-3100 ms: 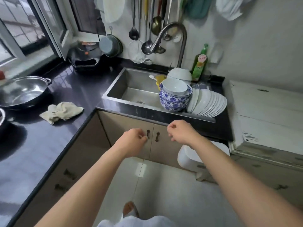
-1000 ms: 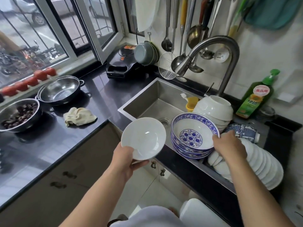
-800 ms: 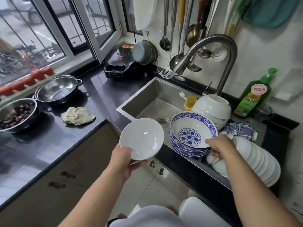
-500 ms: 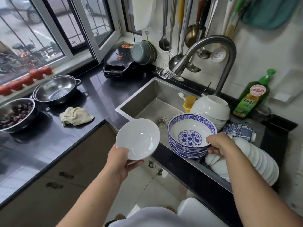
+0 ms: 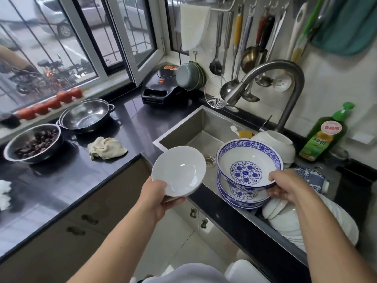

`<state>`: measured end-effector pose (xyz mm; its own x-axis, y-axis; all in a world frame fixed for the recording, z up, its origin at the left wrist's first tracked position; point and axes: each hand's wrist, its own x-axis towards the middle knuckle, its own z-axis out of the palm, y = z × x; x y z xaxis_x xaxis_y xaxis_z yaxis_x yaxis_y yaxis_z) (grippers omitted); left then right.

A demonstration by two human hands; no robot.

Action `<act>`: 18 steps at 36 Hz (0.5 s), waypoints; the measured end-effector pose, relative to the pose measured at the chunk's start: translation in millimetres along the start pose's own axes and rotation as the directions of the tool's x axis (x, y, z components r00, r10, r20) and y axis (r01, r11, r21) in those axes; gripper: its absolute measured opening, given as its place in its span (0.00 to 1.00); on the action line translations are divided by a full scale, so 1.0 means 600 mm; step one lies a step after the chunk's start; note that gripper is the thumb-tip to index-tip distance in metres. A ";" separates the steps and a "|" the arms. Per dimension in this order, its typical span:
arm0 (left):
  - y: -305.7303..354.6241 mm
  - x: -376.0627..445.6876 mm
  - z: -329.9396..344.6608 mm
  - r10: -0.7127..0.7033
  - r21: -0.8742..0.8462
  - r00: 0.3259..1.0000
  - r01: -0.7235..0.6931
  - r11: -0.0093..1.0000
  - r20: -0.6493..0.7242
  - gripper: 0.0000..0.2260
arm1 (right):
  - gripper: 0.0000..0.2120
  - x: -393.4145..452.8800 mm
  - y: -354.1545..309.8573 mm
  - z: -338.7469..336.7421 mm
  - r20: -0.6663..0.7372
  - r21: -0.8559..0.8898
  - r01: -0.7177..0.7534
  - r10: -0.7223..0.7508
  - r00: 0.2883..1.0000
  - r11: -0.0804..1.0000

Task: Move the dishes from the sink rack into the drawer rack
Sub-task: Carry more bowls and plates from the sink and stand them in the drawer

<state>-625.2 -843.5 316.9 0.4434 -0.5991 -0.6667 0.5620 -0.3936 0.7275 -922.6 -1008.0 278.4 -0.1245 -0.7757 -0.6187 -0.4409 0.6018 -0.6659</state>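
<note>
since half a second ago my right hand (image 5: 289, 189) has tilted the top blue-patterned bowl (image 5: 248, 162) up off its stack (image 5: 242, 198) in the sink (image 5: 195, 127), fingers pinching its near rim. my left hand (image 5: 157, 198) grips the white bowl (image 5: 178, 170) by its near edge, just left of the blue one, over the counter (image 5: 126, 127) edge. open floor lies below; no drawer rack shows, and the faucet (image 5: 265, 78) arches close behind.

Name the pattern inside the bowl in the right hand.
Blue floral on white bowl, head view.
</note>
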 end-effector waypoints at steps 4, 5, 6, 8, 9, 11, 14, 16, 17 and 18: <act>0.028 -0.006 -0.014 0.026 -0.051 0.999 -0.027 0.998 -0.024 0.25 | 0.11 -0.049 -0.035 0.012 0.024 0.038 0.090 -0.091 0.996 0.995; 0.035 -0.008 -0.022 0.033 -0.067 0.999 -0.036 0.997 -0.041 0.25 | 0.10 -0.062 -0.046 0.021 0.032 0.040 0.110 -0.111 0.993 0.993; 0.041 -0.010 -0.028 0.041 -0.091 0.998 -0.045 0.995 -0.053 0.25 | 0.09 -0.074 -0.055 0.029 0.036 0.047 0.128 -0.130 0.991 0.991; 0.052 -0.015 -0.053 0.068 -0.156 0.994 -0.082 0.984 -0.089 0.25 | 0.07 -0.095 -0.079 0.059 0.066 0.057 0.170 -0.174 0.983 0.984; 0.057 -0.017 -0.067 0.080 -0.182 0.990 -0.100 0.978 -0.115 0.25 | 0.06 -0.102 -0.089 0.075 0.085 0.062 0.190 -0.195 0.977 0.980; 0.061 -0.026 -0.102 0.090 -0.234 0.978 -0.133 0.963 -0.187 0.24 | 0.06 -0.115 -0.105 0.116 0.128 0.076 0.224 -0.232 0.964 0.972; 0.058 -0.048 -0.166 0.080 -0.298 0.951 -0.173 0.939 -0.298 0.22 | 0.07 -0.133 -0.122 0.191 0.196 0.053 0.260 -0.265 0.944 0.964; 0.055 -0.068 -0.216 0.074 -0.340 0.923 -0.213 0.916 -0.378 0.22 | 0.09 -0.150 -0.134 0.247 0.257 0.036 0.281 -0.280 0.925 0.959; 0.053 -0.080 -0.242 0.075 -0.366 0.907 -0.241 0.899 -0.414 0.22 | 0.10 -0.162 -0.139 0.278 0.286 0.032 0.295 -0.292 0.913 0.955; 0.051 -0.089 -0.262 0.071 -0.392 0.896 -0.262 0.882 -0.438 0.23 | 0.11 -0.173 -0.143 0.301 0.305 0.025 0.312 -0.305 0.902 0.950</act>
<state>-522.1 -714.0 349.6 0.7433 -0.2595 -0.6166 0.6533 0.0832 0.7525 -711.4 -944.8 324.3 0.2935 -0.8253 -0.4824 -0.4353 0.3339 -0.8361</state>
